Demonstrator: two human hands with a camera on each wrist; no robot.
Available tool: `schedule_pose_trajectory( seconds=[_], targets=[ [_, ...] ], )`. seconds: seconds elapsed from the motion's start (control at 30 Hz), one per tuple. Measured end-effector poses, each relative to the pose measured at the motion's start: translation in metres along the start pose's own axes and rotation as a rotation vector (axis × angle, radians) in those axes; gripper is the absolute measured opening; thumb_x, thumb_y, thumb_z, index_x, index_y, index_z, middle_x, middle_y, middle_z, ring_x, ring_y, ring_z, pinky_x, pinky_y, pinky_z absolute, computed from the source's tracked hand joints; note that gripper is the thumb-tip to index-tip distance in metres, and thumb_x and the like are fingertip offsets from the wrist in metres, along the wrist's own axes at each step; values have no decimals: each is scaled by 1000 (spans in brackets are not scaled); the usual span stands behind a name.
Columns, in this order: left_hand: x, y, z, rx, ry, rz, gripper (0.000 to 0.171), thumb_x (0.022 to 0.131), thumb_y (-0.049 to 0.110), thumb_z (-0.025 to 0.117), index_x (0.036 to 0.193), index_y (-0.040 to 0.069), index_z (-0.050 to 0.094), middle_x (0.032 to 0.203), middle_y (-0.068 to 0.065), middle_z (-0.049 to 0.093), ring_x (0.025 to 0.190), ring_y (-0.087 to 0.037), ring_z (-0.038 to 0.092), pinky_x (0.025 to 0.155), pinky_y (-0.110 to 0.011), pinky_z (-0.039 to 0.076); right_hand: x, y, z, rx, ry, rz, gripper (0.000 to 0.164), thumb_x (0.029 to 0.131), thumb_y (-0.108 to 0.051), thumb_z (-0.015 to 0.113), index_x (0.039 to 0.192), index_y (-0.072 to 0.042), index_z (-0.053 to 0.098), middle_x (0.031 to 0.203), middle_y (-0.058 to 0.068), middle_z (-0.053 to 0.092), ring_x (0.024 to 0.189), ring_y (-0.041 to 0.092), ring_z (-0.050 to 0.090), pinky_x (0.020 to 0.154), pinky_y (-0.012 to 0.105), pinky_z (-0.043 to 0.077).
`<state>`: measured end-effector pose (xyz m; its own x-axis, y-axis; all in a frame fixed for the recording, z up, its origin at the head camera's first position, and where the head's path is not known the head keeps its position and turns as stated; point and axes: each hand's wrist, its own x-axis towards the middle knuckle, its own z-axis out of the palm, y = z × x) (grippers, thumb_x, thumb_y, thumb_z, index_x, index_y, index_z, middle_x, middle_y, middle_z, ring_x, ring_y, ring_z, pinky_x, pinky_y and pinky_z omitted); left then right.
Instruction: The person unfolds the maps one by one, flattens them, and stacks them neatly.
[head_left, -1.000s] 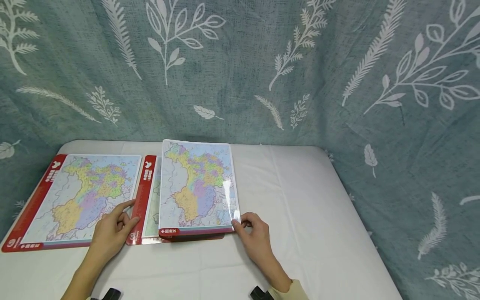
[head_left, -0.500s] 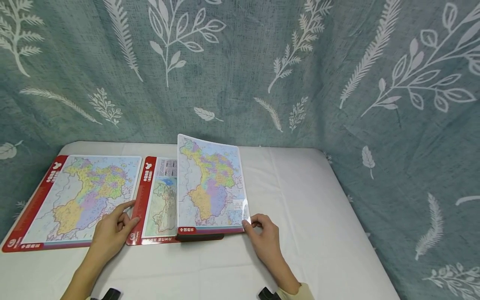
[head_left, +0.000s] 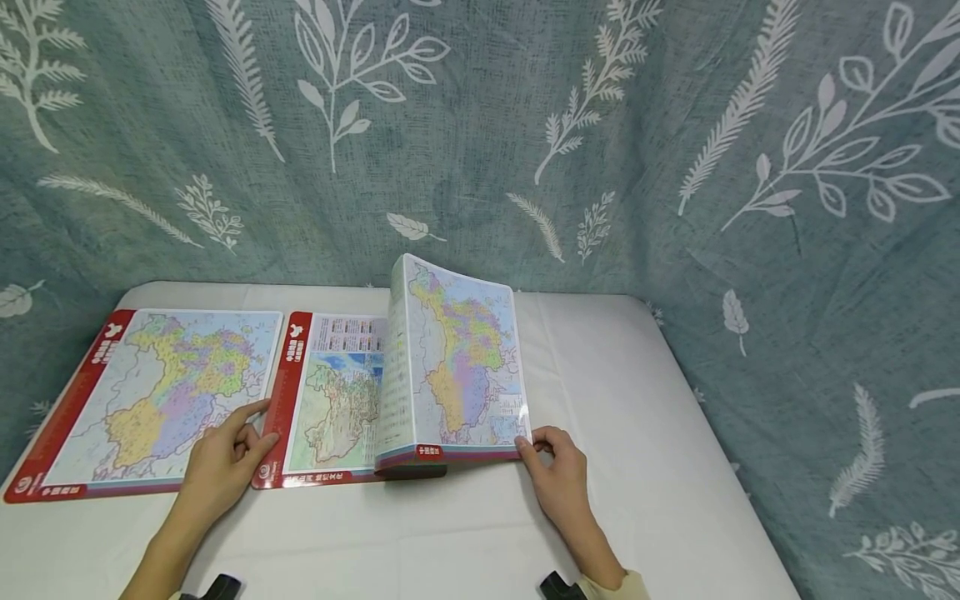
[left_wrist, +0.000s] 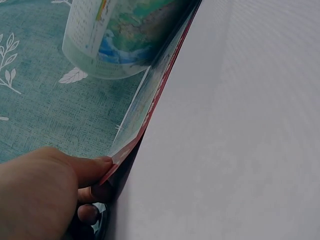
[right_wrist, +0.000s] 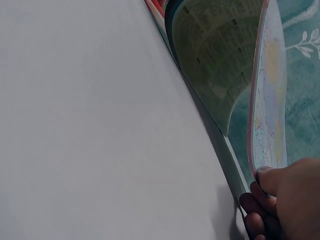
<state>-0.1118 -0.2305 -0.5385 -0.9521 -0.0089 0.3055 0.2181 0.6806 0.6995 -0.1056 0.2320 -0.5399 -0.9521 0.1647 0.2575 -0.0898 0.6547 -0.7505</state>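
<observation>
A glossy map sheet (head_left: 337,417) with a red border strip lies on the white table. Its right part curls up and over into a raised flap (head_left: 465,358) that shows a coloured political map. My left hand (head_left: 213,471) pinches the red left edge of this sheet near its front corner; the left wrist view shows the thumb (left_wrist: 95,167) on top and fingers below. With thumb and fingers my right hand (head_left: 558,479) grips the front right corner of the flap. In the right wrist view the flap's face (right_wrist: 270,90) stands nearly edge-on.
A second, similar map sheet (head_left: 183,375) lies flat at the left, its front right part under my left forearm and hand. The white table (head_left: 615,400) runs back to a green leaf-patterned curtain (head_left: 480,133), which also hangs along the right side.
My right hand has moved to the right, pulling the flap's corner along. The flap bulges higher at its fold, and more of the relief map beneath shows. My left hand has stayed put.
</observation>
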Motion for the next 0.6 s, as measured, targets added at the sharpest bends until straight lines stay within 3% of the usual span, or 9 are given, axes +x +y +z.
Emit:
schedule_pose_trajectory(
  seconds=[0.4, 0.6],
  targets=[
    [-1, -1, 2, -1, -5, -5, 49, 94, 11, 79, 139, 0, 61, 60, 8, 53, 49, 0, 35, 49, -25, 29, 7, 27, -29, -62, 48, 5, 14, 95, -13, 80, 98, -2, 71, 95, 7, 69, 89, 18, 64, 85, 33, 53],
    [0, 1, 0, 7, -1, 0, 50, 94, 10, 79, 138, -1, 61, 60, 8, 53, 48, -1, 35, 48, -25, 29, 10, 36, -42, -98, 75, 41, 17, 97, -14, 77, 103, 2, 71, 99, 13, 70, 97, 27, 69, 90, 44, 54]
  ],
)
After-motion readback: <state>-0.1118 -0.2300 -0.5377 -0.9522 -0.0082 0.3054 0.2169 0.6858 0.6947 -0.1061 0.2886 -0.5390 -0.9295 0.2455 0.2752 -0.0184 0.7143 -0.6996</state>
